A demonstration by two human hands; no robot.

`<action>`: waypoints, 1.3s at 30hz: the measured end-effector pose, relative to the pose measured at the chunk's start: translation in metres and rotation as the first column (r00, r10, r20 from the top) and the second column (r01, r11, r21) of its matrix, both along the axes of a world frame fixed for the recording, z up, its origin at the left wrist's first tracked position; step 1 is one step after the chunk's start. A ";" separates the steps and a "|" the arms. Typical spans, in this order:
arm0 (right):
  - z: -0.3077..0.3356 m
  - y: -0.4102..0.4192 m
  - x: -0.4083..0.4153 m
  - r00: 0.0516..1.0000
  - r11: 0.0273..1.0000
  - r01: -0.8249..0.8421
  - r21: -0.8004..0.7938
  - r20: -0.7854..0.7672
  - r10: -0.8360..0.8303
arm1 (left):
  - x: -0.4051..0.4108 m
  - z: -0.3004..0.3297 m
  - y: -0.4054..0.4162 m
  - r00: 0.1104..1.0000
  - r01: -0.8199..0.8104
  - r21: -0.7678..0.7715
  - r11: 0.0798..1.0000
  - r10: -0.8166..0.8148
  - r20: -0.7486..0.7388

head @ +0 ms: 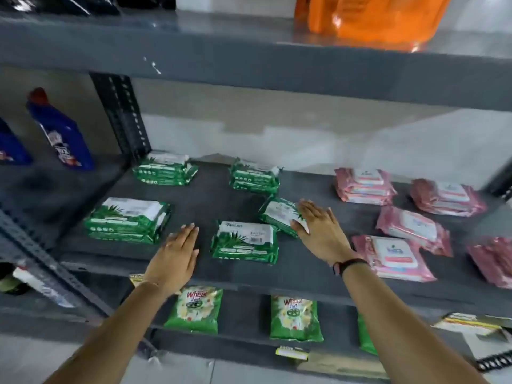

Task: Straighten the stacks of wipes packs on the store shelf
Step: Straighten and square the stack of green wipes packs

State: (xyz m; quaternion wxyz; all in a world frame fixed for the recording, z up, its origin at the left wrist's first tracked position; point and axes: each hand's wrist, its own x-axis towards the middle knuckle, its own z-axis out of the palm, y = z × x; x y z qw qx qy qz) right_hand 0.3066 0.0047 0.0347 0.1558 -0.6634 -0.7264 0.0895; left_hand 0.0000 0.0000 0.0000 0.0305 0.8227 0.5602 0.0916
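Green wipes packs lie in several small stacks on the dark shelf [210, 195]: one front centre [245, 242], one front left [128, 220], two at the back [165, 169] [255, 176]. A crooked green stack [279, 213] sits to the right of centre. My right hand [321, 228] is flat, fingers apart, touching that crooked stack's right end. My left hand [176, 254] hovers flat over bare shelf, just left of the front centre stack, holding nothing. Pink wipes packs [396, 257] lie in loose, skewed stacks on the right.
An upper shelf board [249, 62] overhangs close above, with an orange bag [368, 18] on it. Blue bottles [59, 131] stand in the left bay behind a perforated upright [122, 117]. Green detergent sachets [195, 309] lie on the shelf below.
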 end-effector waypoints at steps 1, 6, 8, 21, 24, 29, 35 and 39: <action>-0.004 0.009 0.000 1.000 0.998 0.024 -0.058 0.001 -0.024 | -0.002 -0.009 0.006 1.000 -0.018 -0.044 0.999 0.019 0.008; -0.017 0.039 0.008 0.997 0.956 0.050 -0.287 -0.046 -0.066 | -0.005 -0.033 0.026 0.998 0.006 -0.139 0.990 0.003 0.063; -0.018 0.048 0.011 0.997 0.951 0.026 -0.309 -0.057 -0.046 | -0.005 -0.034 0.031 0.995 0.021 -0.154 0.988 -0.005 0.101; -0.005 0.045 0.030 0.990 0.969 -0.073 -0.236 -0.137 0.041 | 0.000 -0.026 0.027 0.996 0.002 -0.130 0.992 0.009 0.084; 0.009 0.033 0.034 0.983 0.982 -0.073 -0.173 -0.182 0.041 | 0.001 -0.024 0.026 0.997 -0.006 -0.118 0.993 0.016 0.080; 0.032 0.024 -0.010 0.940 0.957 -0.286 -0.049 -0.207 0.271 | 0.002 -0.022 0.026 0.996 0.008 -0.098 0.995 0.001 0.088; 0.017 0.031 -0.059 0.903 0.883 -0.421 -0.208 -0.190 0.385 | -0.001 -0.025 0.027 0.992 0.017 -0.098 0.995 -0.005 0.123; 0.011 0.033 -0.059 0.906 0.859 -0.421 -0.290 -0.185 0.382 | 0.000 -0.023 0.027 0.992 0.031 -0.103 0.994 -0.018 0.127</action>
